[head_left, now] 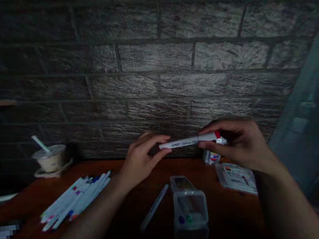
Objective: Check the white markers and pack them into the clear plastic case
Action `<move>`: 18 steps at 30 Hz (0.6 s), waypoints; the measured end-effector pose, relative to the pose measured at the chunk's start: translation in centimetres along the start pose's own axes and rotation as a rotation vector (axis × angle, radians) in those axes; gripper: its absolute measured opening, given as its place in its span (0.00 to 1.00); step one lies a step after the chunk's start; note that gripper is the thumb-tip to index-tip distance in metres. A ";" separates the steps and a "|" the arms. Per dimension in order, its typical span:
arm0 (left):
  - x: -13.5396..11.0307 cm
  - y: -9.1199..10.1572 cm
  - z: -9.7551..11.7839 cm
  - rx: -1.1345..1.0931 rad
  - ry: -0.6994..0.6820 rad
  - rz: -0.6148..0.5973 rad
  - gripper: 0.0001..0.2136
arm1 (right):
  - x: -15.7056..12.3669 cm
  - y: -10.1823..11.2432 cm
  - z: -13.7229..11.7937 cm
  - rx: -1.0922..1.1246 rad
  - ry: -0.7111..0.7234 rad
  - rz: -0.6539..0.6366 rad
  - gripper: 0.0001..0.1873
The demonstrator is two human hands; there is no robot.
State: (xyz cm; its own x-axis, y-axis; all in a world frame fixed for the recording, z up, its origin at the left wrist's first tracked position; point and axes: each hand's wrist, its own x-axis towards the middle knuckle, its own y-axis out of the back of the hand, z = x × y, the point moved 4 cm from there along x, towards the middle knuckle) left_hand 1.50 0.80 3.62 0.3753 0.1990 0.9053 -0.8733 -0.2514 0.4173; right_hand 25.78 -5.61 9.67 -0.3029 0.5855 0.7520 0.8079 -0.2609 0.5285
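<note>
A person holds a white marker (pixel 189 142) level above a dark wooden table (pixel 122 200) — the left hand (pixel 141 160) pinching one end, the right hand (pixel 237 145) closed around the red-tipped end. Below the marker stands a clear plastic case (pixel 189 206), a loose pen (pixel 154 207) just beside it. A spread of markers (pixel 76 198) lies to the left — a lidded cup (pixel 50 158) against the brick wall (pixel 152 59).

The marker (pixel 189 142) lies crosswise above the table (pixel 125 223), with the left hand (pixel 141 162) at its left end and the right hand (pixel 241 146) at its right end; before it on the table stands the case (pixel 189 206), with a loose pen (pixel 154 206) just left of it; the marker pile (pixel 76 196) lies far left, the cup (pixel 51 158) behind it; the packet (pixel 237 178) lies right of the case; the wall (pixel 155 58) stands behind the table.
</note>
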 end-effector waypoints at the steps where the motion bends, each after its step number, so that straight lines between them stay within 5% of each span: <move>1: -0.1 -0.4 0.1 0.022 -0.025 -0.033 0.12 | 0.1 -0.4 -0.3 -0.008 0.008 -0.016 0.10; 9: -0.6 -2.2 0.6 0.076 -0.049 -0.118 0.03 | 0.1 -2.5 -3.0 -0.073 0.146 -0.115 0.04; 18: -0.6 -2.0 1.1 0.063 -0.049 -0.036 0.06 | -0.1 -3.1 -4.3 -0.089 0.280 -0.113 0.13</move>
State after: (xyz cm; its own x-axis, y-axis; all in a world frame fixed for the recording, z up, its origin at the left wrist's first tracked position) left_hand 3.38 0.14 2.34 0.4222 0.1627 0.8918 -0.8381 -0.3047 0.4524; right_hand 21.14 -8.14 9.60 -0.5253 0.3839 0.7594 0.7175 -0.2800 0.6378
